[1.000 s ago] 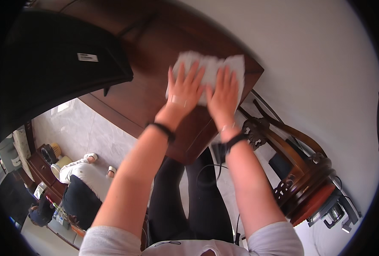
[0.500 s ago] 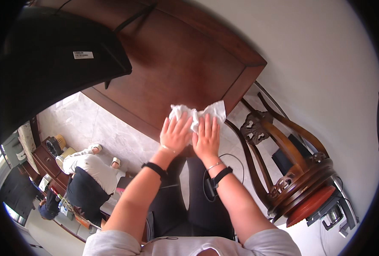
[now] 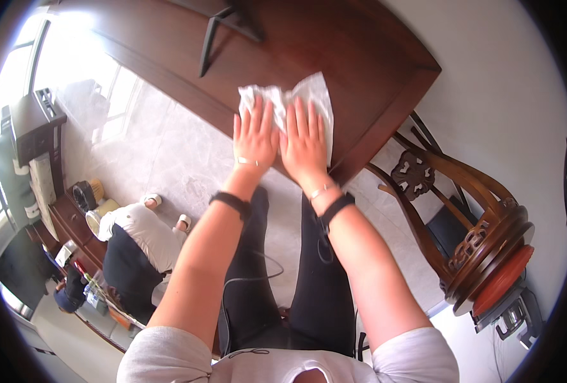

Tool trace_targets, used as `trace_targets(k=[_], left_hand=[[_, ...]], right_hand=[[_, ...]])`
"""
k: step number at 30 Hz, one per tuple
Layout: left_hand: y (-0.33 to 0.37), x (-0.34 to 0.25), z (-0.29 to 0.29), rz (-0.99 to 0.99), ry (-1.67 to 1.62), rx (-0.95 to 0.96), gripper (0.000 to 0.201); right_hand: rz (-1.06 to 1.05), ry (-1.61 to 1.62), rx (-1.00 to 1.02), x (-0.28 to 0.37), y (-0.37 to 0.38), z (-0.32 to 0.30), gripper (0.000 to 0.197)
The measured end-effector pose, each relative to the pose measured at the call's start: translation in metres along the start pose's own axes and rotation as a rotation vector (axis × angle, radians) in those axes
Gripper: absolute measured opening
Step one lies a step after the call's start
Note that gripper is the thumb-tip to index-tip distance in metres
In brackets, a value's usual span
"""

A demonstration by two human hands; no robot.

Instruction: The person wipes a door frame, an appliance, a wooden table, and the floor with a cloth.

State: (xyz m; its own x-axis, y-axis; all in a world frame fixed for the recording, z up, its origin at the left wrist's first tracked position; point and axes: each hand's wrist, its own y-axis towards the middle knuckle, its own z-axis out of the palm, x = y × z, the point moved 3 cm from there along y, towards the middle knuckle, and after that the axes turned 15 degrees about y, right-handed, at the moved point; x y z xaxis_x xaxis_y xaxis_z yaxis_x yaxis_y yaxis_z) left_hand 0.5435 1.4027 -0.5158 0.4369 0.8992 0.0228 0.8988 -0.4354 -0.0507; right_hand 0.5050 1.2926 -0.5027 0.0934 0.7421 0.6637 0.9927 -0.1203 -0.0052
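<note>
Both hands lie flat, side by side, on a crumpled white tissue or thin cloth (image 3: pixel 318 89) spread over the dark reddish-brown wooden table (image 3: pixel 373 64). My left hand (image 3: pixel 256 137) presses on its left part, fingers stretched out. On the right part rests my right hand (image 3: pixel 304 140), its fingers also straight and slightly apart. The cloth sticks out beyond the fingertips, close to the table's near edge. Neither hand is wrapped round anything; the palms cover part of the cloth.
A black angled stand leg (image 3: pixel 212 45) rests on the table's far part. At right stands a carved wooden chair (image 3: pixel 417 175) with a red round seat piece (image 3: pixel 504 277). Another person (image 3: pixel 139 246) bends down at lower left. A thin cable (image 3: pixel 258 277) hangs across my legs.
My hands and the white cloth have moved forward and farther onto the table. The view has shifted, so the large black panel at upper left is gone and its stand leg shows.
</note>
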Motion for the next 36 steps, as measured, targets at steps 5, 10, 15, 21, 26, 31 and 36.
trace_targets(k=[5,10,15,21,26,31,36], left_hand=[[-0.03,0.016,-0.003,0.093,-0.049,-0.019,0.056],[0.004,0.058,-0.001,-0.09,-0.017,-0.099,0.054],[-0.056,0.046,0.024,-0.324,-0.178,0.104,0.054],[-0.024,0.077,0.003,-0.359,-0.27,-0.063,0.057],[0.033,0.14,-0.005,-0.387,-0.257,-0.213,0.056],[0.064,0.238,-0.018,-0.492,-0.221,-0.357,0.06],[0.099,0.293,-0.018,-0.467,-0.13,-0.331,0.059]], right_hand=[[-0.006,-0.093,0.079,0.016,-0.031,0.02,0.055],[-0.244,-0.159,0.136,0.042,0.037,0.035,0.052],[-0.401,-0.181,0.357,0.047,0.011,0.044,0.049],[-0.521,-0.185,0.476,0.053,0.029,0.049,0.044],[-0.555,-0.283,0.358,0.085,0.091,0.092,0.048],[-0.388,-0.289,0.281,0.153,0.161,0.147,0.058],[-0.166,-0.297,0.133,0.181,0.218,0.187,0.059]])
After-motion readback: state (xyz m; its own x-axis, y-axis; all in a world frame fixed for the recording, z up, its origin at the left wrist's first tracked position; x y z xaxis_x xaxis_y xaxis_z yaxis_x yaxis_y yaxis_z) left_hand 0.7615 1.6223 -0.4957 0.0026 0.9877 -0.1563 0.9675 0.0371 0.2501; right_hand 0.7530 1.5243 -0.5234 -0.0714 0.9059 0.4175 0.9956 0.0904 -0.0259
